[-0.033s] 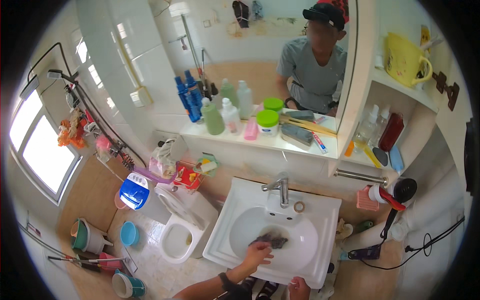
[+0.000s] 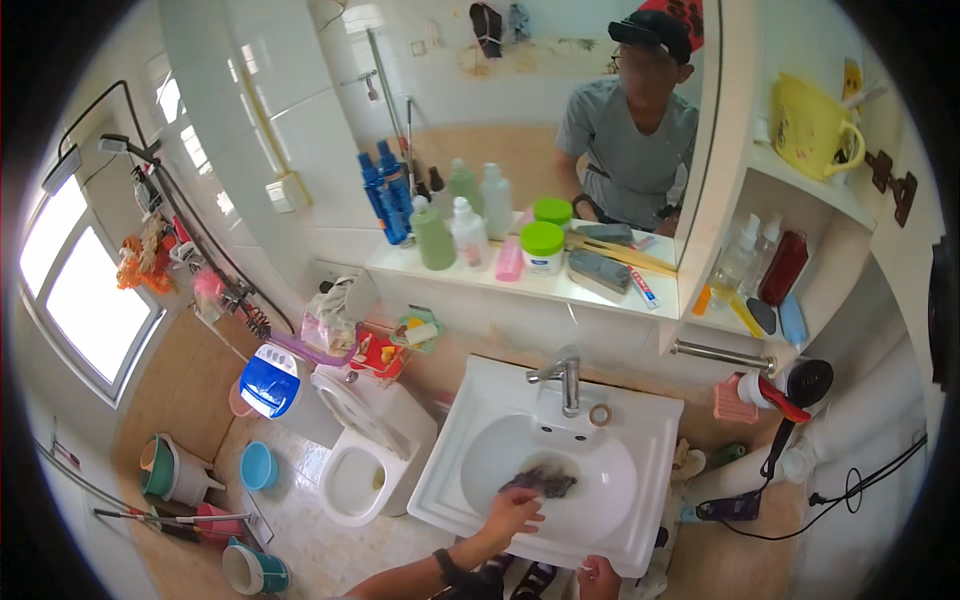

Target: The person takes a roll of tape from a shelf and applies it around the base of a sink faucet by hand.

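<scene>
A dark, wet cloth lies bunched up in the bowl of the white sink, in a little water. My left hand hovers at the cloth's near edge, its fingers loosely bent and slightly apart. Whether the fingertips touch the cloth, I cannot tell. At the sink's front rim is my right hand, its fingers curled; what it holds, if anything, does not show. A chrome faucet stands behind the bowl, with a small brown ring beside it.
Bottles and a green-lidded jar line the shelf under the mirror. Left of the sink stands a toilet with its lid up. A blue basin sits on the floor. At right hang a black hair dryer and loose cords.
The whole view has shifted very slightly. Both hands and the cloth keep their places.
</scene>
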A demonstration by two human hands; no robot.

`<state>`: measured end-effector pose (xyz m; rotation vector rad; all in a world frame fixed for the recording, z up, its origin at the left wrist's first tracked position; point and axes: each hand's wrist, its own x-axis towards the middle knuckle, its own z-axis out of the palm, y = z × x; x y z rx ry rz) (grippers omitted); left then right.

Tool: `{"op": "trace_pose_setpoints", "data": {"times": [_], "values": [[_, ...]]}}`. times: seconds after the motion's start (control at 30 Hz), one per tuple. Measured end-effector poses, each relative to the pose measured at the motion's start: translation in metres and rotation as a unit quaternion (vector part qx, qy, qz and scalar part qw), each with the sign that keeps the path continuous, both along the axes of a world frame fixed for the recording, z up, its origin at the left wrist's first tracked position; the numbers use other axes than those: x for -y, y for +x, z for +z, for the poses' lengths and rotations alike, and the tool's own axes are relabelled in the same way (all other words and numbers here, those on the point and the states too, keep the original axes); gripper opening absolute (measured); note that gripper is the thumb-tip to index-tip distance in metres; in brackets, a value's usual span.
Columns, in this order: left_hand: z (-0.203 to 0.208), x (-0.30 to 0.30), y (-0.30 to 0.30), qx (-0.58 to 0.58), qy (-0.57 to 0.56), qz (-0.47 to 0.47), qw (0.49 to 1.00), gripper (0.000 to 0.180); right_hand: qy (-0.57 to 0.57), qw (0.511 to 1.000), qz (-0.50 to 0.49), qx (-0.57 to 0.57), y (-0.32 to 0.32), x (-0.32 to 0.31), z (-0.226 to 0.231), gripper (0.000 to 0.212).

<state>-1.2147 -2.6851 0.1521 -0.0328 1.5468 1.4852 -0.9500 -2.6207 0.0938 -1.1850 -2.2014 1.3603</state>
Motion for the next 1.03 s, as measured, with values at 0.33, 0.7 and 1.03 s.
{"op": "trace_pose_setpoints", "data": {"times": [0.33,0.7,1.03], "values": [[-0.009,0.125,0.013,0.015,-0.016,-0.136,0.99,0.033,0.029,0.998,-0.043,0.023,0.026,0.069,0.014,0.026],[-0.038,0.239,-0.007,0.04,-0.046,-0.265,0.962,0.035,0.076,0.993,-0.085,0.042,0.027,0.183,0.01,0.02],[-0.055,0.27,0.003,-0.069,-0.091,-0.433,0.894,0.037,-0.061,0.958,-0.273,0.063,0.083,0.28,0.05,0.028]]}}
